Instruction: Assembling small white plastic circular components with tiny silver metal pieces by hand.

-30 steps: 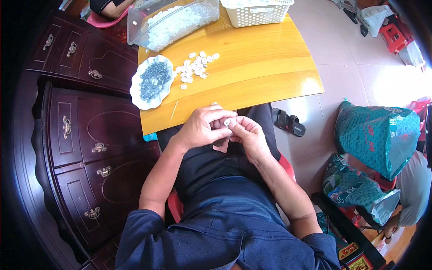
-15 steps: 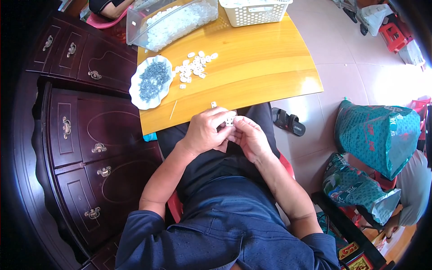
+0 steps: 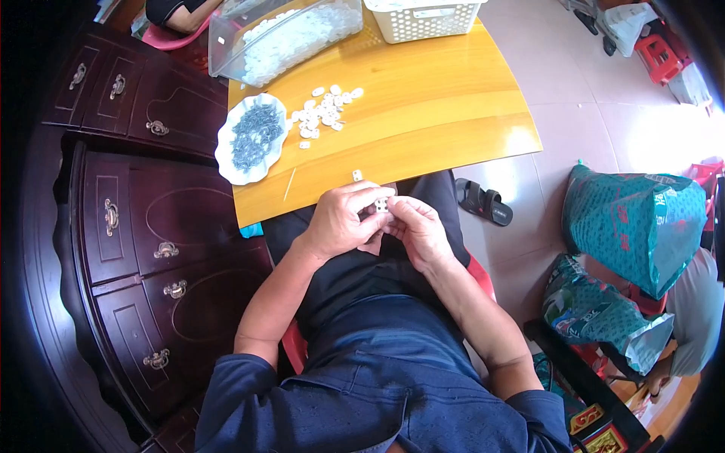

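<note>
One white piece is pinched between left hand and right hand, on the near side of the worktop; its long axis (partly covered) perhaps runs near-far.

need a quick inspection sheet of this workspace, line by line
surface: glossy yellow table, glare near its right corner
job's things: small white piece in hand; loose white pieces on the table; scalloped dish of dark bits
clutter: thin pale stick; clear bin; perforated basket
hands: left hand and right hand together, fingers at the white piece
cables: nothing clearly seen
surroundings: dark cabinet left; teal bags and black sandal right
</note>
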A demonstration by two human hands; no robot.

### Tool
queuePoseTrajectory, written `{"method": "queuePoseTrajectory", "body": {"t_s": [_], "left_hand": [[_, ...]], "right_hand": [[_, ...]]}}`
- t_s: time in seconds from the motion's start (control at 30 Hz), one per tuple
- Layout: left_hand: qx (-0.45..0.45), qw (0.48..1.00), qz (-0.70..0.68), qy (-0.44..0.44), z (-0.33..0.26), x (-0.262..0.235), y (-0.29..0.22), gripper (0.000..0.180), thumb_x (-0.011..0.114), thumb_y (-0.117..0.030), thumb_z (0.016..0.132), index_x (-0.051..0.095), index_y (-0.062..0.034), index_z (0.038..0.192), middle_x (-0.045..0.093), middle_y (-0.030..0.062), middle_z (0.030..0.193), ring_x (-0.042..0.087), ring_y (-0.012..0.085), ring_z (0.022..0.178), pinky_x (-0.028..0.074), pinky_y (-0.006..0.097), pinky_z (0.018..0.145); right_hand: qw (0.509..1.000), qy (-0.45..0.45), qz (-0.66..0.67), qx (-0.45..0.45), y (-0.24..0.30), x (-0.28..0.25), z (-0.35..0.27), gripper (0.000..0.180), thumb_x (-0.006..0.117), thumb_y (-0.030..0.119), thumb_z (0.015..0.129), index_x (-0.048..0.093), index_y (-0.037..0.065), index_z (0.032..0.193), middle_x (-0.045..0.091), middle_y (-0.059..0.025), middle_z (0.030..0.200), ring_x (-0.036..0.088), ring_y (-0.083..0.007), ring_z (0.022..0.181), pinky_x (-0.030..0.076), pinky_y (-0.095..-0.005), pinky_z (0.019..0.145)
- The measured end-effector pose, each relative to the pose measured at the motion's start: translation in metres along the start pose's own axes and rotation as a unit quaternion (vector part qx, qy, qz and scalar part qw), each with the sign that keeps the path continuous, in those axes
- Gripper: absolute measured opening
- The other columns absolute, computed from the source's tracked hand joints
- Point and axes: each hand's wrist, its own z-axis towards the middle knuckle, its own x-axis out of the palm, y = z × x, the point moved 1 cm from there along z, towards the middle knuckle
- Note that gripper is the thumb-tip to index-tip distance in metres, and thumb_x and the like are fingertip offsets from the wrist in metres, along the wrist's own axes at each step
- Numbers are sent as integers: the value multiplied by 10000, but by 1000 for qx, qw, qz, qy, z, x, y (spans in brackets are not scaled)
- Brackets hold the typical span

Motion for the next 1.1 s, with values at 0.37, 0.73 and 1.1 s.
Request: {"method": "queuePoseTrajectory", "body": {"t_s": [0.37,0.73,1.1], "left_hand": [[8,999,47,-14,1,7,0,301,758,-15,779,691,9,1072,706,145,960,701,308,846,560,353,745],[31,996,77,-31,3,13,2,246,735,-40,813,701,5,1052,715,152,978,707,315,855,567,355,752],[-25,999,-29,-25,2,14,5,314,762,-1,802,689,5,1108,729,152,1021,725,244,865,563,317,756]], "right_hand": [[999,-23,-10,-29,0,3,-2,134,628,185,984,704,78,959,712,-19,884,662,-104,807,522,-263,784],[998,-47,8,-29,2,2,-2,128,630,175,979,700,70,960,700,-21,877,655,-107,806,522,-263,782],[992,-71,-42,-93,2,12,-4,165,633,170,975,720,31,956,695,-2,858,594,-63,762,481,-227,718]]}}
